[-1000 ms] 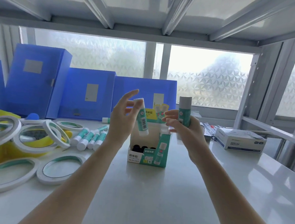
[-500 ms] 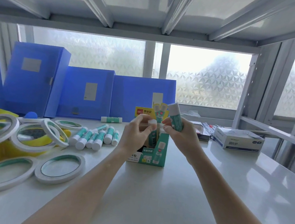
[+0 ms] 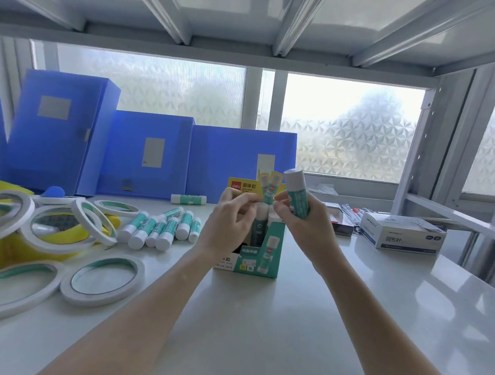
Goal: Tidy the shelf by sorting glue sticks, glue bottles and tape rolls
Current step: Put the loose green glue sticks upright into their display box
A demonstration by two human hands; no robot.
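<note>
A teal and white glue stick box (image 3: 268, 249) stands open on the white shelf (image 3: 288, 332), with a glue stick (image 3: 260, 218) upright inside it. My left hand (image 3: 230, 221) hovers over the box, its fingertips curled at that stick's white cap; whether it grips is unclear. My right hand (image 3: 308, 230) holds another glue stick (image 3: 296, 195) tilted above the box's right side. Several loose glue sticks (image 3: 160, 229) lie left of the box, and one more glue stick (image 3: 188, 199) lies further back. Tape rolls (image 3: 102, 279) lie flat at the left.
More tape rolls (image 3: 59, 228) pile on a yellow container (image 3: 1, 252) at the far left, with blue-capped bottles (image 3: 53, 192) behind. Blue file boxes (image 3: 148, 156) line the back. A white paper clip box (image 3: 402, 233) sits at the right by the shelf upright.
My left hand has brought its glue stick down from mid-air into the box. My right hand has sunk a little and tilted its stick leftward.
</note>
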